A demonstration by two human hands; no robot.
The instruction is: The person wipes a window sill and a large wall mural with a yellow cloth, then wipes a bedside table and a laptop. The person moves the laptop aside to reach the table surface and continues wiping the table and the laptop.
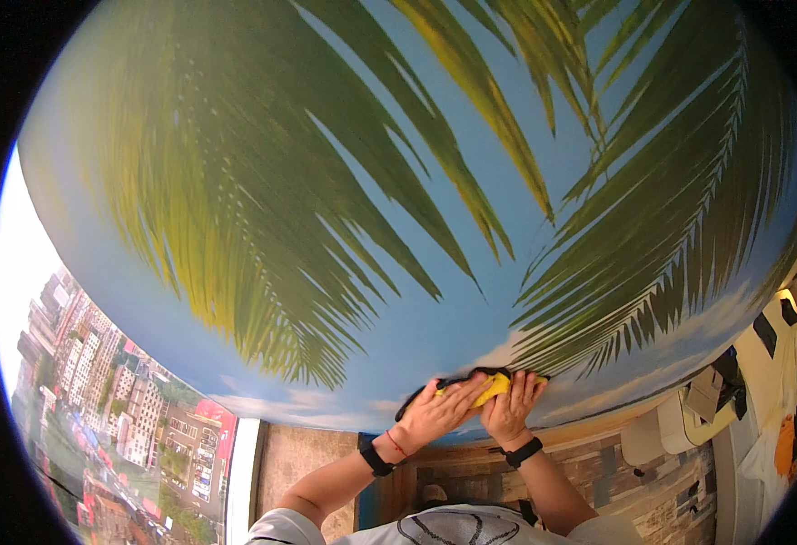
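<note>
A yellow and black cloth point(496, 387) lies against a wall mural point(453, 334) of palm fronds, blue sky and clouds. My left hand point(436, 411) presses on the cloth with its fingers stretched to the right. On the right part of the cloth, my right hand point(509, 409) bears down with its fingers pointing up. The two hands are side by side, their fingertips close together. Much of the cloth is hidden under them. Dark bands circle both wrists, and a thin red cord is on the left one.
To the left, a window point(132, 409) looks down on high buildings and parked cars. A brown sill-like surface point(303, 463) adjoins its white frame point(243, 470). Below right are a wood-patterned floor point(575, 477), a pale chair point(674, 426) and a surface with cloth items point(776, 422).
</note>
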